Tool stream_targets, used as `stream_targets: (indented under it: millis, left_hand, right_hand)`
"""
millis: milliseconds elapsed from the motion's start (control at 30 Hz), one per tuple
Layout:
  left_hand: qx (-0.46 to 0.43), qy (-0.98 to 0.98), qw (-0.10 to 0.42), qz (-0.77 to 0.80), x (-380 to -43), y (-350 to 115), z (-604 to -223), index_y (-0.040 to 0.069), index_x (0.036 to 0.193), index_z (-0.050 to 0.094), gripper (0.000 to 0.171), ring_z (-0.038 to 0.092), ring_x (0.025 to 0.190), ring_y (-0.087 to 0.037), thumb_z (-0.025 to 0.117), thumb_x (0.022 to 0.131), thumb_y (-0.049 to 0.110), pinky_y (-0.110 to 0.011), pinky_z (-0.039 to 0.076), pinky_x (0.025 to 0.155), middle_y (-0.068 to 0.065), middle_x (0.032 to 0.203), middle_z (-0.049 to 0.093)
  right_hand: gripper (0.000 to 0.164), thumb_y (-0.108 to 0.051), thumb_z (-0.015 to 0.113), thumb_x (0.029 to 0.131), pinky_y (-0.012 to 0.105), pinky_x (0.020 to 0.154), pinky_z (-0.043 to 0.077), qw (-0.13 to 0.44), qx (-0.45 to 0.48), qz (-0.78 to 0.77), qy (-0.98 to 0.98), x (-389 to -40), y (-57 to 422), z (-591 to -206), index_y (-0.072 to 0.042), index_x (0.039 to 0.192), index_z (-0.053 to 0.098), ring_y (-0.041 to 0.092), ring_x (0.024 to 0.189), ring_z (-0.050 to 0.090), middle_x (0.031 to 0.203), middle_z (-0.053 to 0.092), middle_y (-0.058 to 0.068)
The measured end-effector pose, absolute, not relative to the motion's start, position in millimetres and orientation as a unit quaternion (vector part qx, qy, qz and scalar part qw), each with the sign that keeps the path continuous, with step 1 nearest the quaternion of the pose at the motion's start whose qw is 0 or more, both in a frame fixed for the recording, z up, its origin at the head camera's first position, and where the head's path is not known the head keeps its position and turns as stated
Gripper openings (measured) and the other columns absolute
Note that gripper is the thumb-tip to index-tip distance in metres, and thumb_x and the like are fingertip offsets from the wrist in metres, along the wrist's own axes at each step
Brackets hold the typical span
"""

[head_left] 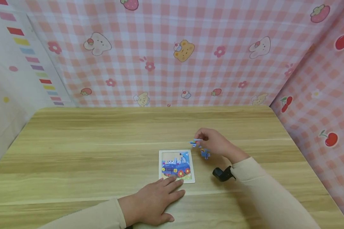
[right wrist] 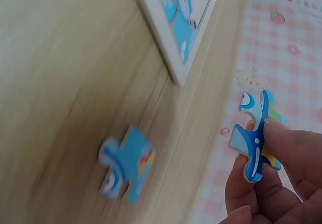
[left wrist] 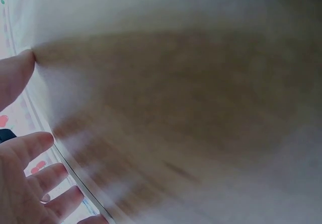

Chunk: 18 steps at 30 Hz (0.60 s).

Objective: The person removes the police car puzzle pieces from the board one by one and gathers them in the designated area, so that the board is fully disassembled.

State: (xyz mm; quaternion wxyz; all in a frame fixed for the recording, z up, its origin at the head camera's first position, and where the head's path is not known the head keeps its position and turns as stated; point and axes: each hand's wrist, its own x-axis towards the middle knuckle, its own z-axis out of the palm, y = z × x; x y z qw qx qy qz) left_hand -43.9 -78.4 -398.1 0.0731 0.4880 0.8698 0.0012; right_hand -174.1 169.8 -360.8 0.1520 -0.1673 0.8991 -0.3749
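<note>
A framed jigsaw puzzle [head_left: 192, 171] of a blue vehicle lies near the middle of the table, its upper left part showing bare backing. My left hand [head_left: 154, 202] lies palm down with fingers spread, the fingertips over the frame's near edge. Between thumb and fingers, my right hand [head_left: 215, 141] pinches a blue-and-white puzzle piece [right wrist: 255, 138] above the table, just right of the frame's far corner. A loose puzzle piece [head_left: 204, 154], blue with a bit of red and yellow, lies on the wood below that hand.
The wood-grain table [head_left: 74, 152] extends to both sides. A pink checked cloth [head_left: 160, 38] hangs behind it, and another cloth [head_left: 318, 95] along the right. A black wrist device [head_left: 222, 174] sticks out beside the right sleeve, low over the table.
</note>
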Motion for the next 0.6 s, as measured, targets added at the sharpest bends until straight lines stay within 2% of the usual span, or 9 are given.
stream_targets:
  millis: [600]
  left_hand:
    - [0.485, 0.871, 0.072, 0.003, -43, -79, -398, 0.019, 0.144, 0.045, 0.069, 0.036, 0.139, -0.026, 0.059, 0.087, 0.055, -0.037, 0.039, 0.106, -0.006, 0.151, 0.039]
  right_hand:
    - [0.008, -0.005, 0.059, 0.093, 0.036, 0.079, 0.044, 0.136, -0.143, -0.369, 0.908, -178, 210, -365, -0.002, 0.099, 0.064, 0.023, 0.089, 0.052, 0.097, 0.061, 0.01]
